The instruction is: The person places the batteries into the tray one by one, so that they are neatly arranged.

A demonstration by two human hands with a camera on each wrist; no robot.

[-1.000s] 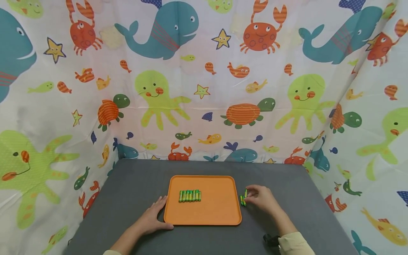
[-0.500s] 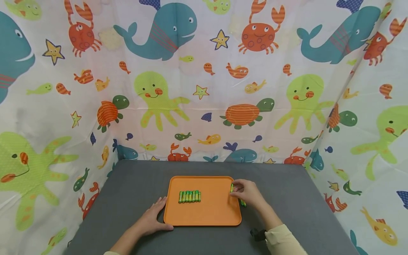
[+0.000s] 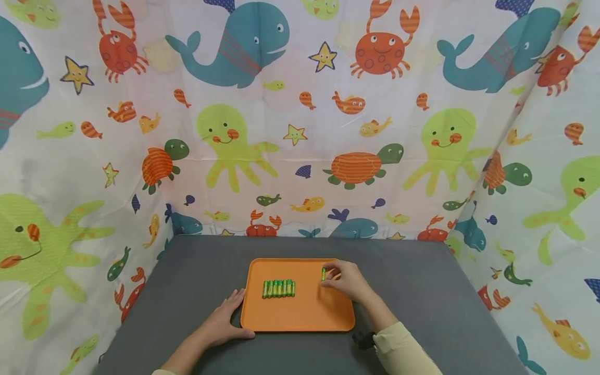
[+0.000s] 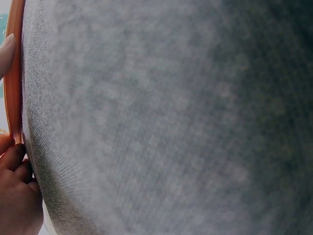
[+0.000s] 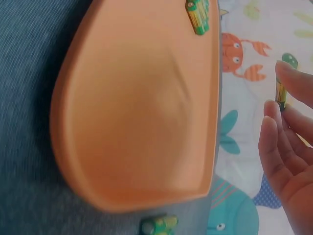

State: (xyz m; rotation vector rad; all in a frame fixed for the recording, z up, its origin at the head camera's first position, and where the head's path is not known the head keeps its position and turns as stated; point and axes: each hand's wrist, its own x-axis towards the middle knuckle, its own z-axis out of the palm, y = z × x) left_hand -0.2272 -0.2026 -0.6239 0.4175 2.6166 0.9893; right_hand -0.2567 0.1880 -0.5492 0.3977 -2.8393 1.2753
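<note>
My right hand (image 3: 348, 280) pinches one green and yellow battery (image 3: 323, 274) between thumb and fingertips, over the right part of the orange tray (image 3: 300, 322). In the right wrist view that battery (image 5: 280, 93) stands nearly upright in the fingers. A side-by-side row of several matching batteries (image 3: 278, 289) lies in the tray's left half. Left of the tray, my left hand (image 3: 221, 322) rests with spread fingers at its left edge and the thumb by the front left corner. The left wrist view shows the thumb and fingertips touching the tray's rim (image 4: 14, 93).
Just outside the tray's right end lie more green batteries (image 5: 164, 225), hidden behind the right hand and arm in the head view. The grey tabletop (image 3: 412, 307) runs back to a sea-animal curtain (image 3: 300, 156), which also hangs along both sides.
The right hand has picked a battery up from beside the tray's right edge and carried it left over the tray. The left hand and the row of batteries have stayed put.
</note>
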